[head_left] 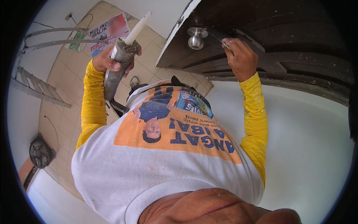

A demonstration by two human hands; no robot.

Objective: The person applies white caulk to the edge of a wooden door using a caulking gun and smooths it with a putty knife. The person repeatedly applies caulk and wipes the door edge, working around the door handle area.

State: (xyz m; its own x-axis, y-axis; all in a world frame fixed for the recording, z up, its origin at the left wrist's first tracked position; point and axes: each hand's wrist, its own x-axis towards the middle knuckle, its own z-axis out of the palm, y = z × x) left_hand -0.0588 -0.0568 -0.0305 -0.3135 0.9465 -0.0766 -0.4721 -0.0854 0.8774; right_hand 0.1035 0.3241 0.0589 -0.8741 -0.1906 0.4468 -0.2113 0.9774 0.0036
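Note:
My left hand is wrapped round a grimy grey caulk tube, its long pale nozzle pointing up; the dark caulking gun frame shows below it. My right hand pinches a thin metal tool beside a round silver doorknob on a dark brown panelled wooden door. The tool's tip is near the knob's plate; whether it touches cannot be told.
An aluminium ladder stands at the left. A black fan with a cord sits on the beige tiled floor. A printed sheet lies behind my left hand. A socket is on the white wall.

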